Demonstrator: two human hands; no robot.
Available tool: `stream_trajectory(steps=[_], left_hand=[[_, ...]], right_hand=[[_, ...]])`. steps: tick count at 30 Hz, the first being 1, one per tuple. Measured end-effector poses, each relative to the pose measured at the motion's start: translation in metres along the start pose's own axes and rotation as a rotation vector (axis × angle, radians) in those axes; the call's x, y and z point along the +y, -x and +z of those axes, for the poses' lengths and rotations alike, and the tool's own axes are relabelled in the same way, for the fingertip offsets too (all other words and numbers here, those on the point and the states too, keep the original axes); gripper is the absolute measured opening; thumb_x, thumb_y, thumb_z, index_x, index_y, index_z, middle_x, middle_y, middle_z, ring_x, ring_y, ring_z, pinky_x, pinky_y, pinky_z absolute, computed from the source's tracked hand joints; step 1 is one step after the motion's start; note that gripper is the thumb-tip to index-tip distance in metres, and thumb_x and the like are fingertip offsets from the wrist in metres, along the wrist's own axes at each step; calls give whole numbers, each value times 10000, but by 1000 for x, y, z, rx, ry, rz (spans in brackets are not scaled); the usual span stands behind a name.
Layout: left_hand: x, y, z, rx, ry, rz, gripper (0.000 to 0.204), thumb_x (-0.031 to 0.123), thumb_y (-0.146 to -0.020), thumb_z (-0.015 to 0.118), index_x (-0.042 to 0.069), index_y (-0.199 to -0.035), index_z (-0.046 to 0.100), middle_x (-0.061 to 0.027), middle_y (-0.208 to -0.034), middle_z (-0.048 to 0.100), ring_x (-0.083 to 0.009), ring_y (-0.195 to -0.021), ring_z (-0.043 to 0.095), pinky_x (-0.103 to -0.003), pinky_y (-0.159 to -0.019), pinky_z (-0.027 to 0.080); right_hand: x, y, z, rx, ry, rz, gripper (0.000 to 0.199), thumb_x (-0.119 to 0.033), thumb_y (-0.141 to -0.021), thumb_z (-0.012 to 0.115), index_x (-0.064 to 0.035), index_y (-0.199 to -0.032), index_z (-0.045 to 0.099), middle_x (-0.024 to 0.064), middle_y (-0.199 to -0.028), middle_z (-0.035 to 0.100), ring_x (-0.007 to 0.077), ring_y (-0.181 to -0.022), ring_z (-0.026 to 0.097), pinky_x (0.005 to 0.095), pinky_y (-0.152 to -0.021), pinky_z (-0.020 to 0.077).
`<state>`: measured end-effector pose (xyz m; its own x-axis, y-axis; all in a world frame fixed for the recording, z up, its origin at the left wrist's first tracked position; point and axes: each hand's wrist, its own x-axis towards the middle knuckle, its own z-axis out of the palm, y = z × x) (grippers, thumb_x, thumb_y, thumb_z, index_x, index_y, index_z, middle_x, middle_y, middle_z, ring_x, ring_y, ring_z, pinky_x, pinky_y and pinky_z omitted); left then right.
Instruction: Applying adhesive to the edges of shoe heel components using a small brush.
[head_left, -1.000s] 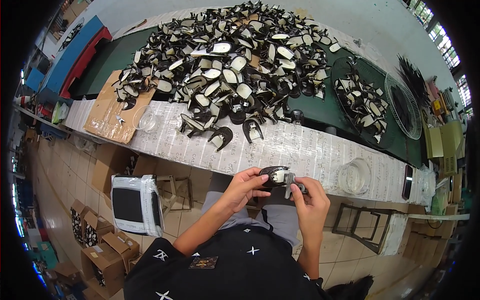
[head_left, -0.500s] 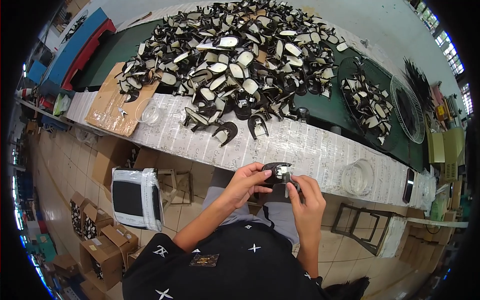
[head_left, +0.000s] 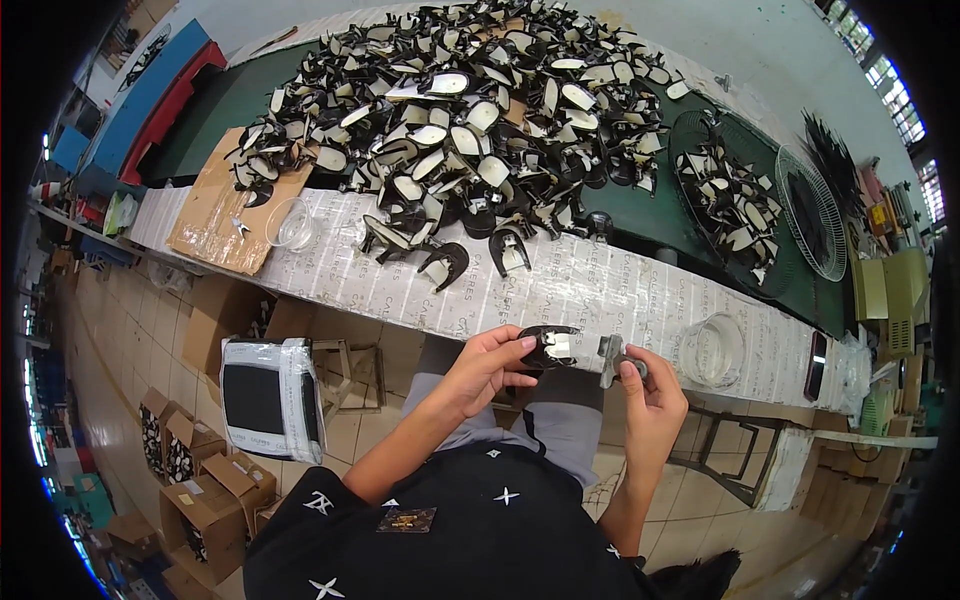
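Above my lap, my left hand (head_left: 488, 372) pinches a black, rounded shoe-heel part (head_left: 545, 346) with a pale piece at its open side. To its right, my right hand (head_left: 648, 388) is closed on a small grey tool (head_left: 610, 362), which looks metallic; its exact kind I cannot tell. A gap separates the tool from the heel part. On the bench just beyond lie two similar black U-shaped heel parts, one (head_left: 510, 252) near the middle and another (head_left: 445, 266) to its left. Behind them rises a large heap of such parts (head_left: 465, 140) with cream inner faces.
Clear round dishes stand on the bench (head_left: 590, 300), one at the right (head_left: 712, 352) and one at the left (head_left: 290, 224) by a cardboard sheet (head_left: 215, 215). A wire basket (head_left: 690, 195) holds more parts. A padded stool (head_left: 268, 398) and cardboard boxes (head_left: 205, 510) are at left.
My right hand has moved right with the grey tool, away from the heel part it was against. The left hand still holds the heel part, nearly in the same place.
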<state>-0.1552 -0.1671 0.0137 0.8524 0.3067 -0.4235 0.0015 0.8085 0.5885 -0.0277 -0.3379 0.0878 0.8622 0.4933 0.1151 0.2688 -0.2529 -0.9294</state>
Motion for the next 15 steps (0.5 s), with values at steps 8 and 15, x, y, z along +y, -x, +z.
stream_trajectory(steps=[8, 15], left_hand=[[1, 1, 0, -46, 43, -22, 192, 198, -950, 600, 23, -1030, 594, -74, -962, 667, -114, -804, 662, -248, -670, 588], [5, 2, 5, -52, -21, -1, 162, 168, -945, 607, 21, -1012, 593, -45, -939, 643, -92, -802, 633, -264, -669, 595]], right_hand=[[-7, 0, 3, -94, -43, -34, 195, -76, -900, 664, 27, -1066, 667, 80, -991, 632, 93, -766, 597, 206, -637, 488], [-12, -3, 7, -66, -109, 21, 198, -81, -898, 670, 33, -1059, 669, 88, -993, 635, 104, -751, 608, 222, -634, 500]])
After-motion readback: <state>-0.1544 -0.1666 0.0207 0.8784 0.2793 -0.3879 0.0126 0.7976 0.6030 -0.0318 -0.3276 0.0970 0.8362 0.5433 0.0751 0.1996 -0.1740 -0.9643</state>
